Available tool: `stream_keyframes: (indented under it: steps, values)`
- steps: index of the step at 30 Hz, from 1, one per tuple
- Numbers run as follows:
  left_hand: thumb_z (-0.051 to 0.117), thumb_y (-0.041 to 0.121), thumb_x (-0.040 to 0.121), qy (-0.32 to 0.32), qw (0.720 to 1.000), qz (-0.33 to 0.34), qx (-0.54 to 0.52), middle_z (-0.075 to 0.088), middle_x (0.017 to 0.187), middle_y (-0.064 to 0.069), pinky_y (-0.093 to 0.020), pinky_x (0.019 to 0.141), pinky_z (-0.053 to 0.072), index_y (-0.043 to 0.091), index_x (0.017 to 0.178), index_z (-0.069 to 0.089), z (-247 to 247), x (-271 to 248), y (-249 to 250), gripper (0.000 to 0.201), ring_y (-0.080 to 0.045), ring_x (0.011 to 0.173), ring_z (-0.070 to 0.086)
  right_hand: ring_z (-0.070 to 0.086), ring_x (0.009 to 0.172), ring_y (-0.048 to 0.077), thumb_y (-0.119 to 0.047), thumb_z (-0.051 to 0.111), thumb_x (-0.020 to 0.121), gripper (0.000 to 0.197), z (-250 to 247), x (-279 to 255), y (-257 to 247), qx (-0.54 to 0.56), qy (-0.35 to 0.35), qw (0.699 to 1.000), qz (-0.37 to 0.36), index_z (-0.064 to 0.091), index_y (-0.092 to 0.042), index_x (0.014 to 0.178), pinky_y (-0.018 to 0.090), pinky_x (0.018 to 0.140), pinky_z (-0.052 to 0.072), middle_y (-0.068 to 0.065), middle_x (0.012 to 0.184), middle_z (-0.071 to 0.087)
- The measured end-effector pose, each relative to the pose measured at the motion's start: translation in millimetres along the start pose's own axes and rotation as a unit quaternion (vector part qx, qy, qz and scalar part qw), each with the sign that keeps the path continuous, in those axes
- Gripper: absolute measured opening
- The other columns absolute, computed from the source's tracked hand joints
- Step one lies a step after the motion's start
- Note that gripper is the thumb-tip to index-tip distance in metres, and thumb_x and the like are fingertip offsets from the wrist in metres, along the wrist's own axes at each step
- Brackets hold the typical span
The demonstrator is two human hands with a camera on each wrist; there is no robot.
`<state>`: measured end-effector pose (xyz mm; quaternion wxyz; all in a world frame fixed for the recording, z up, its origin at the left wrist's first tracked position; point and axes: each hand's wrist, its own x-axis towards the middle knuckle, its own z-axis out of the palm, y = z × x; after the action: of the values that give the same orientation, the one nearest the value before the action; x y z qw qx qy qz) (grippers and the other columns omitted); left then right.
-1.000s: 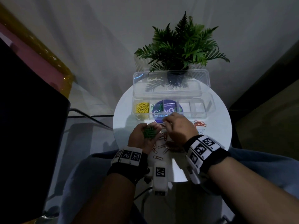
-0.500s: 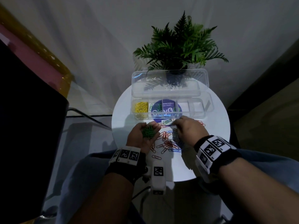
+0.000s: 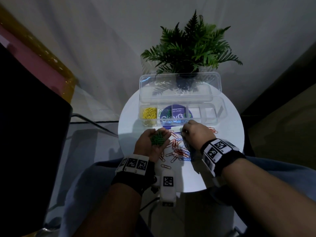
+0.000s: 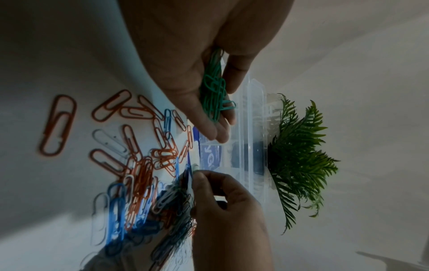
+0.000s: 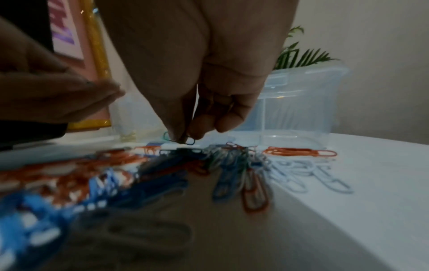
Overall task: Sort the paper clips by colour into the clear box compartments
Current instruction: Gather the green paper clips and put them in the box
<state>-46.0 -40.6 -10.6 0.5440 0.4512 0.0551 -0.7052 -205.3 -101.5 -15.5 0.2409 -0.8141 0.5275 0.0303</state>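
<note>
Left hand (image 3: 151, 142) palm up, fingers cupped round a bunch of green clips (image 3: 157, 139), just in front of the box (image 3: 220, 110). Right hand (image 3: 194, 134) thumb and forefinger pinching one green clip (image 5: 178, 140) off the table (image 3: 229, 151), at the pile (image 3: 177, 151) of red, blue and white clips. Yellow clips (image 3: 149, 113) fill the box's leftmost compartment. Fern (image 3: 191, 47) behind the box.
</note>
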Motion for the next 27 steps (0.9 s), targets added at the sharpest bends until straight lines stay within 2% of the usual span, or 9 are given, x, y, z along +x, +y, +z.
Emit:
stream_keyframes:
  steps: [5, 8, 9, 11, 13, 17, 23, 25, 27]
  values:
    - [0.032, 0.020, 0.094, -0.006, 1.000, -0.002, -0.001, 0.060, 0.092, -0.006, -0.021, 0.058, 0.055, 0.007, 0.083, 0.057, -1.2, 0.6, -0.3, 0.030, -0.013, 0.064, 0.070, 0.058, 0.092, 0.034, -0.020, 0.052, 0.091, 0.020, -10.0, -17.9, 19.7, 0.059, 0.044, 0.997, 0.024, 0.062, -0.003, 0.098, 0.035, 0.078, 0.043, 0.016, 0.102, 0.057]
    - [0.032, 0.019, 0.094, -0.013, 1.000, -0.002, -0.006, 0.057, 0.093, -0.006, -0.022, 0.058, 0.055, 0.009, 0.084, 0.055, -0.5, -0.1, -0.5, 0.027, -0.013, 0.063, 0.071, 0.059, 0.091, 0.031, -0.010, 0.056, 0.084, 0.012, -10.1, -30.6, 28.8, 0.085, 0.023, 0.996, 0.032, 0.061, -0.006, 0.094, 0.026, 0.068, 0.035, 0.013, 0.095, 0.065]
    - [0.032, 0.019, 0.094, -0.015, 1.000, -0.002, -0.005, 0.057, 0.092, -0.006, -0.022, 0.058, 0.056, 0.009, 0.083, 0.055, -0.4, -0.3, -1.3, 0.028, -0.013, 0.064, 0.070, 0.060, 0.092, 0.029, -0.007, 0.056, 0.082, 0.016, -9.6, -34.0, 29.2, 0.091, 0.002, 0.996, 0.020, 0.062, -0.010, 0.097, 0.025, 0.068, 0.036, 0.010, 0.096, 0.066]
    - [0.032, 0.019, 0.094, -0.018, 1.000, -0.002, -0.003, 0.056, 0.089, -0.004, -0.022, 0.059, 0.056, 0.009, 0.081, 0.053, 0.4, -1.3, -2.1, 0.027, -0.013, 0.064, 0.070, 0.060, 0.098, 0.026, -0.004, 0.055, 0.080, 0.032, -6.7, -37.8, 27.2, 0.074, -0.059, 0.995, -0.011, 0.062, -0.019, 0.108, 0.027, 0.079, 0.045, 0.006, 0.105, 0.065]
    - [0.032, 0.019, 0.094, -0.016, 1.000, -0.001, 0.002, 0.056, 0.087, -0.003, -0.022, 0.059, 0.055, 0.010, 0.081, 0.054, 1.9, -2.4, -2.4, 0.027, -0.013, 0.065, 0.070, 0.058, 0.104, 0.025, -0.006, 0.053, 0.084, 0.036, -3.2, -38.6, 22.6, 0.049, -0.079, 0.995, -0.037, 0.063, -0.024, 0.114, 0.032, 0.089, 0.046, 0.005, 0.113, 0.061]
    - [0.033, 0.018, 0.095, -0.003, 1.000, 0.002, 0.011, 0.062, 0.082, -0.003, -0.022, 0.058, 0.056, 0.007, 0.082, 0.058, 3.8, -4.5, -3.0, 0.030, -0.013, 0.065, 0.071, 0.058, 0.098, 0.028, -0.009, 0.059, 0.084, 0.031, -6.5, -31.3, 19.0, 0.077, 0.007, 0.997, 0.010, 0.066, -0.021, 0.112, 0.033, 0.084, 0.047, 0.009, 0.109, 0.052]
    - [0.033, 0.018, 0.095, 0.004, 1.000, 0.003, 0.015, 0.067, 0.073, -0.002, -0.023, 0.057, 0.056, 0.007, 0.083, 0.058, 4.5, -5.7, -1.5, 0.030, -0.014, 0.064, 0.071, 0.057, 0.103, 0.030, -0.010, 0.054, 0.086, 0.024, -11.3, -24.1, 25.0, 0.048, -0.033, 0.998, 0.035, 0.067, -0.015, 0.105, 0.033, 0.086, 0.043, 0.011, 0.112, 0.052]
    - [0.033, 0.018, 0.095, 0.006, 1.000, 0.005, 0.015, 0.069, 0.069, -0.001, -0.023, 0.057, 0.056, 0.007, 0.083, 0.058, 4.1, -5.8, -1.6, 0.029, -0.014, 0.064, 0.071, 0.057, 0.103, 0.029, -0.012, 0.048, 0.090, 0.024, -12.8, -24.9, 27.3, 0.046, -0.013, 0.997, 0.052, 0.068, -0.015, 0.103, 0.032, 0.086, 0.043, 0.011, 0.112, 0.053]
    - [0.034, 0.018, 0.095, 0.011, 1.000, 0.007, 0.013, 0.068, 0.074, -0.003, -0.023, 0.056, 0.057, 0.008, 0.083, 0.057, 3.3, -4.9, -1.3, 0.028, -0.014, 0.065, 0.071, 0.058, 0.101, 0.028, -0.015, 0.049, 0.090, 0.024, -14.6, -25.0, 27.1, 0.046, 0.019, 0.997, 0.051, 0.068, -0.013, 0.104, 0.032, 0.085, 0.045, 0.009, 0.112, 0.055]
